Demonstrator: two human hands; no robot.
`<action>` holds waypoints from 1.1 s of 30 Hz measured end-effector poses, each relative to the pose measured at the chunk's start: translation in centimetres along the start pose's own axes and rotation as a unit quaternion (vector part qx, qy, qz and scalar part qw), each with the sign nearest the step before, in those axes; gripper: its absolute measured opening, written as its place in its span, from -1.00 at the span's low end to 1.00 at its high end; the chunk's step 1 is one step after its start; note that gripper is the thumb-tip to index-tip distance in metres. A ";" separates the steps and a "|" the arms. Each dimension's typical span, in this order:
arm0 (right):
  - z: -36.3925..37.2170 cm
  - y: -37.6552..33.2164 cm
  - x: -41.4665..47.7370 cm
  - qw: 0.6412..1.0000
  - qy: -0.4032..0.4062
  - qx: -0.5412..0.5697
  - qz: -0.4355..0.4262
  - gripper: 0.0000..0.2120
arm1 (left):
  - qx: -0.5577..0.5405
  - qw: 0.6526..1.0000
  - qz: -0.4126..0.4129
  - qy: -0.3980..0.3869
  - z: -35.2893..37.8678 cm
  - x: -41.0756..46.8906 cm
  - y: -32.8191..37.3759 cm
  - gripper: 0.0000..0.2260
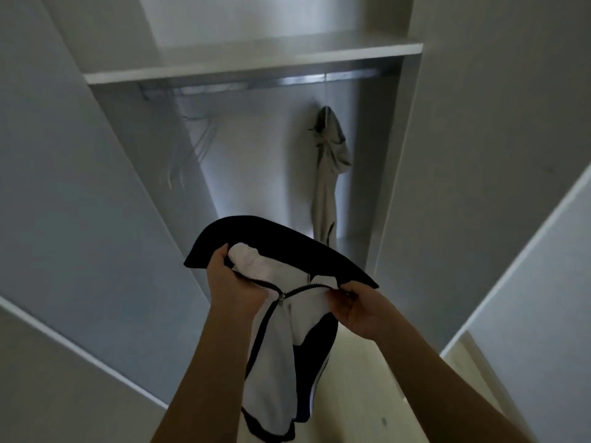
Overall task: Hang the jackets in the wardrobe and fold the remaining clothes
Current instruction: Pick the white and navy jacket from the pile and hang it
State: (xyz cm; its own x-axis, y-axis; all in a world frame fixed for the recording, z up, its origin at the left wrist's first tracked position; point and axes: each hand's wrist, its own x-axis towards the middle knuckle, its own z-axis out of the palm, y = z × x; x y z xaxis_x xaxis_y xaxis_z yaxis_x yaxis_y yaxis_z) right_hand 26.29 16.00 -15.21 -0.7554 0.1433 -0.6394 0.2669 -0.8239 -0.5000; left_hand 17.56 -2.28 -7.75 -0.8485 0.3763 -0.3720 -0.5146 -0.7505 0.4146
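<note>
The black-and-white jacket (281, 340) hangs in the air in front of the open wardrobe (393, 187), not yet on anything. The left hand (224, 276) grips it at the left of the dark collar (256, 228), fingers curled round the cloth. The right hand (361, 311) pinches the opposite edge beside the zip (307, 287), which looks closed from just below the collar down.

No hanger shows inside the jacket (the collar hides part of the opening, so I cannot be sure). The bare hangers (192, 148) crowd the left end of the rail (287, 80), and a grey garment (329, 174) hangs near its right end.

The likely trouble: both hands are taken, so reaching for a hanger leaves the whole weight on one hold, and the light right-hand pinch would probably let the cloth slide to the floor. The narrow zipped neck may snag a hanger's shoulders. The bunched hangers may also come off the rail together
</note>
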 end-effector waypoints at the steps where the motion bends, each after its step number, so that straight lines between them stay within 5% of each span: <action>1: 1.4 -1.1 1.9 1.000 -0.002 -0.027 0.005 -0.88 | -0.002 1.000 0.015 0.007 0.1 1.3 1.1 -0.77; 9: 12.0 -6.1 14.7 0.986 -0.001 -0.158 0.044 -0.93 | -0.043 0.992 0.083 0.085 -0.1 10.7 9.5 -0.65; 15: 19.3 -9.0 22.1 0.952 0.087 -0.289 -0.045 -0.98 | -0.049 0.990 0.088 0.101 -0.7 17.2 14.7 -0.64; 17: 22.4 -9.9 24.8 0.931 0.094 -0.343 -0.082 -0.83 | -0.049 0.988 0.094 0.116 -0.8 19.2 16.2 -0.72; 19: 25.7 -10.5 27.0 0.921 0.073 -0.365 -0.116 -0.72 | -0.054 0.986 0.102 0.120 -0.7 20.9 17.7 -0.69; 25: 36.0 -11.2 33.1 0.916 -0.089 -0.369 -0.128 -0.82 | -0.055 0.979 0.130 0.147 -0.1 25.0 20.5 -0.51; 33: 47.3 -11.9 39.5 0.919 -0.138 -0.361 -0.083 -0.66 | -0.066 0.959 0.178 0.210 0.6 28.5 24.6 -0.74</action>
State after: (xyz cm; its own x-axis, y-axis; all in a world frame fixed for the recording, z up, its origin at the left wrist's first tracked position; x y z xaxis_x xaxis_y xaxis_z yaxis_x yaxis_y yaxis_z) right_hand -35.02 5.58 -6.89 -0.9180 0.0087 -0.3965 0.3860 -0.2100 -0.8983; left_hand -19.35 -9.71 -7.64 -0.8290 -0.1478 -0.5394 -0.1573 -0.8640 0.4784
